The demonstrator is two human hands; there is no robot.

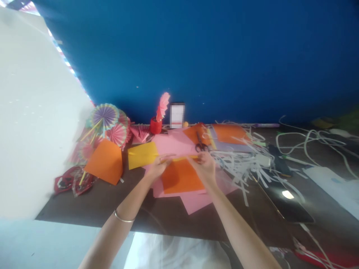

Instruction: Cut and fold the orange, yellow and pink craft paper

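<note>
My left hand [160, 166] and my right hand [206, 166] pinch the two ends of a narrow yellow paper strip [183, 158]. It lies along the upper edge of an orange paper sheet [183, 179]; whether the two are joined I cannot tell. Pink paper sheets [195, 203] spread out beneath, on the dark table [157, 220]. Just beyond my right fingers are black-handled scissors [201, 147]. A yellow sheet [142, 155] sits left of my left hand. My fingertips are slightly blurred.
Paper fans [105, 116] and a loose orange sheet [105, 162] are at the left. A red holder [156, 126] stands at the back. On the right are shredded white paper strips [238, 164], a phone [283, 200] and white cables [308, 140]. A blue wall [207, 56] rises behind.
</note>
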